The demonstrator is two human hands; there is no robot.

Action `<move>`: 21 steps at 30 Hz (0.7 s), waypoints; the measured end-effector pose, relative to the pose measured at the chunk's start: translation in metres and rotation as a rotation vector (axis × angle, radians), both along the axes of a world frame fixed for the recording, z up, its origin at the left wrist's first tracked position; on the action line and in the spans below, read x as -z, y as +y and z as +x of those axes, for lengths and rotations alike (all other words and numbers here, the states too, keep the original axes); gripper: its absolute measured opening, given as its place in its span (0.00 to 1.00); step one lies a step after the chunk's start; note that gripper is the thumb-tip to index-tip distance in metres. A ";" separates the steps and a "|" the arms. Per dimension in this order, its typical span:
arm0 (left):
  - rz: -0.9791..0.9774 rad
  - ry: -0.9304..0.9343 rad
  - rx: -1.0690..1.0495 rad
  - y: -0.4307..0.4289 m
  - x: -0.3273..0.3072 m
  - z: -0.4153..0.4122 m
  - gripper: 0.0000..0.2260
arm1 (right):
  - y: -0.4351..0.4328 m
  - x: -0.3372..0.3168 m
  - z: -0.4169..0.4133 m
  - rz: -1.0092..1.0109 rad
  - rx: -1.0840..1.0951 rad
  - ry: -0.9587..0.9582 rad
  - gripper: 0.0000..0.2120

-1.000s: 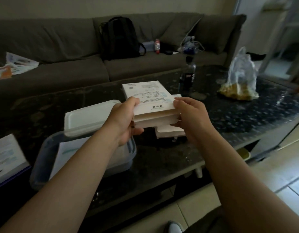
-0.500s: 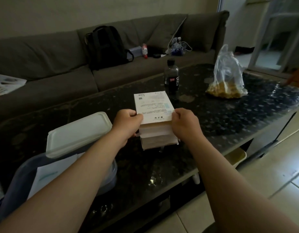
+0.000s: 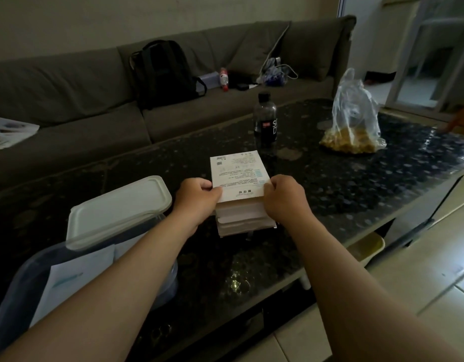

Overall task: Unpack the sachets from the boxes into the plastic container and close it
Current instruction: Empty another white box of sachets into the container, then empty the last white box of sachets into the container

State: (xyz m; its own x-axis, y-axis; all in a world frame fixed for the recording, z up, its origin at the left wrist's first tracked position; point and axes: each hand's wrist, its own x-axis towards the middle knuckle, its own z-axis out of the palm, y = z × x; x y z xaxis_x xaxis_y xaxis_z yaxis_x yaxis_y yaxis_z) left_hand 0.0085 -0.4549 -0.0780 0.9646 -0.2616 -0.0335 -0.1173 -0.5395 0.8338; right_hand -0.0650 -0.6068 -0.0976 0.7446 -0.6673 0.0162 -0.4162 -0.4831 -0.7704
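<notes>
Sachets (image 3: 238,176) stand stacked between left hand (image 3: 197,202) and right hand (image 3: 285,199), both gripping the stack's sides.

Both hands grip a stack of white sachets (image 3: 238,178) by its sides, the left hand (image 3: 197,202) and the right hand (image 3: 285,199) with fingers curled. Left of it on the dark table (image 3: 343,189) stands the plastic container (image 3: 22,286), its lid (image 3: 118,210) tilted across the far rim. A bottle (image 3: 265,124) stands behind the stack.
</notes>
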 end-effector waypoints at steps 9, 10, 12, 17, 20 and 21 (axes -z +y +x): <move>0.011 0.016 -0.029 0.004 -0.002 -0.001 0.12 | 0.005 -0.008 -0.001 -0.017 0.038 -0.037 0.09; 0.005 0.012 -0.032 0.005 -0.003 -0.001 0.12 | 0.008 -0.011 -0.001 -0.035 0.051 -0.042 0.08; 0.000 -0.002 -0.046 0.009 -0.006 -0.002 0.10 | 0.016 -0.018 -0.001 -0.075 0.082 -0.039 0.07; -0.018 -0.040 -0.071 0.030 -0.018 -0.005 0.08 | 0.042 -0.039 -0.001 -0.168 0.082 -0.088 0.11; -0.040 -0.055 -0.103 0.056 -0.024 -0.003 0.07 | 0.071 -0.052 0.007 -0.136 -0.011 -0.177 0.13; -0.047 -0.062 -0.115 0.067 -0.026 -0.003 0.08 | 0.083 -0.056 0.011 -0.109 -0.049 -0.191 0.14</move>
